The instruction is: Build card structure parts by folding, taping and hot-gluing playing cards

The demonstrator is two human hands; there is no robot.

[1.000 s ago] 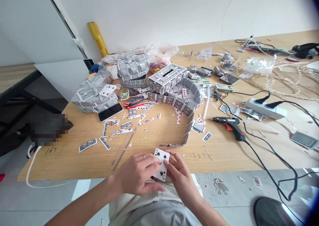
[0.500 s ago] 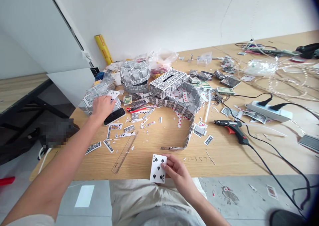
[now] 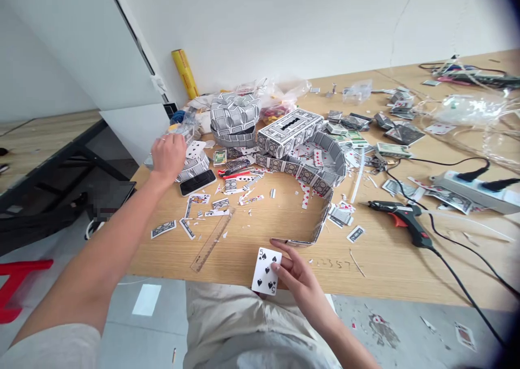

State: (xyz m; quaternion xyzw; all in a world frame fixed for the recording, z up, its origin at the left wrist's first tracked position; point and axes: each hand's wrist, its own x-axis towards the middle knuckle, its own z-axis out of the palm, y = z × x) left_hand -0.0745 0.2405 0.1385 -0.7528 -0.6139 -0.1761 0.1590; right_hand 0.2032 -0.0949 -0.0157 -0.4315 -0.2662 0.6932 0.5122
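Near the table's front edge, my right hand (image 3: 298, 274) pinches a five of spades card (image 3: 266, 271), face up. My left hand (image 3: 168, 155) reaches to the far left, over a patterned woven piece (image 3: 194, 168); its fingertips are hidden, and a white-faced card (image 3: 195, 149) lies beside it. A curved strip of folded cards (image 3: 320, 217) stands on edge in the middle, its near end just beyond my right hand. Behind it are a patterned box (image 3: 290, 132) with a black slot and a round woven container (image 3: 234, 117).
A black phone (image 3: 197, 183) and a clear ruler (image 3: 212, 243) lie on the left among card scraps. On the right are a glue gun (image 3: 400, 217) with its cord and a white power strip (image 3: 479, 190). A yellow roll (image 3: 184, 73) leans against the wall.
The view has shifted, so the table items appear further right. My left hand has moved back off the white-faced card, toward the woven piece. My right hand still holds the five of spades.
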